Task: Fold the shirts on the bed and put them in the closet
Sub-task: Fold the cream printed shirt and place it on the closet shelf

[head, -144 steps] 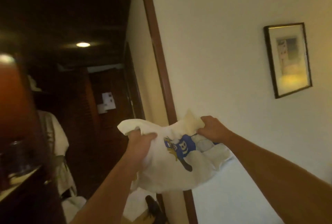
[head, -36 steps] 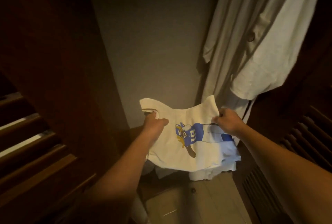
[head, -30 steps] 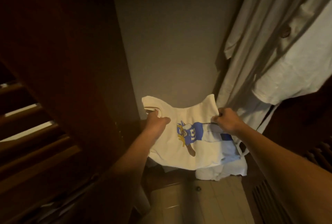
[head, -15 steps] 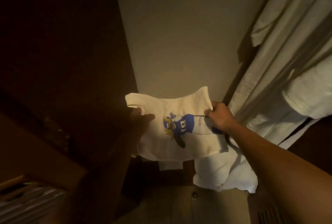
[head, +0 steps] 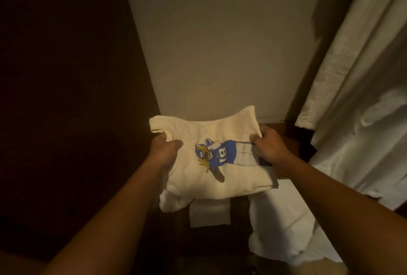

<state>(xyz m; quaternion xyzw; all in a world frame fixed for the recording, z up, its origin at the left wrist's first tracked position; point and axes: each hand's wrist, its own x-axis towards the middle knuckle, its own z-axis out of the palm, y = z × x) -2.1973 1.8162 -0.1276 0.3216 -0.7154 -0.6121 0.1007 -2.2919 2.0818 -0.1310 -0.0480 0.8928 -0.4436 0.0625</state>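
Presently, closet contents and hazards, listed largest first. Item: closet back wall (head: 220, 43), pale and bare, flanked by a dark wood panel (head: 66, 76) on my left; no risk from either. Item: hanging pale garments (head: 352, 98) along my right side, reaching low and close beside my right forearm; I judge a careless withdrawal could snag them or drag a hem onto the stack. Item: white cloth (head: 284, 226) slumped low below my right arm, its nature unclear; it could be caught up if I sweep sideways. Item: folded cream shirt (head: 222, 177) with blue football-player print, held out flat between both hands inside the closet, just above a dark wood shelf (head: 277, 127) whose edge shows beyond my right hand. The lower layers droop at the near-left corner, and a loose white flap (head: 209, 213) hangs beneath the near edge; I judge the fold is the main thing at stake, since releasing one side before the other, or setting it down short of the shelf, would let those layers slide and open. Item: left grip (head: 164, 150), fingers curled onto the left edge near the collar, pinching the shirt. Item: right grip (head: 267, 146), closed likewise on the right edge, thumb over the fabric. Whether the underside already touches the shelf I cannot tell; dim light adds to the chance of misjudging the drop.
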